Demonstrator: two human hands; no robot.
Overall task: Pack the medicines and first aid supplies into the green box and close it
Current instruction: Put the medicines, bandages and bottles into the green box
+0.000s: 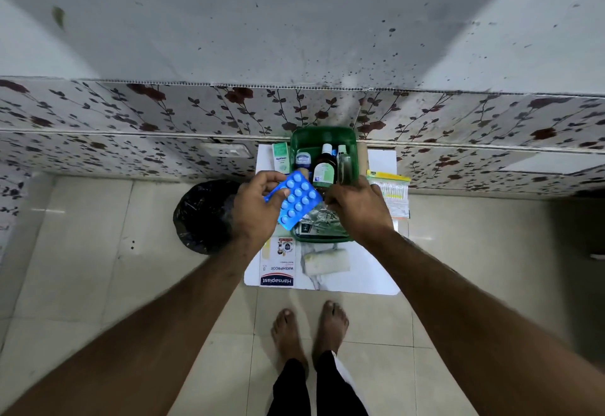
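Bare feet (309, 330) on pale floor tiles (82, 268), just short of a low white board (363, 276). Nearest on it lie a Hansaplast plaster box (278, 266) and a gauze roll (325, 261). Left hand (258, 211) pinches a blue blister strip (299, 199), round tablets showing, above the green box's (322, 136) near-left corner. Right hand (358, 208) curls into the box; its grip is hidden. Bottles stand inside, floral wall panel (131, 111) behind.
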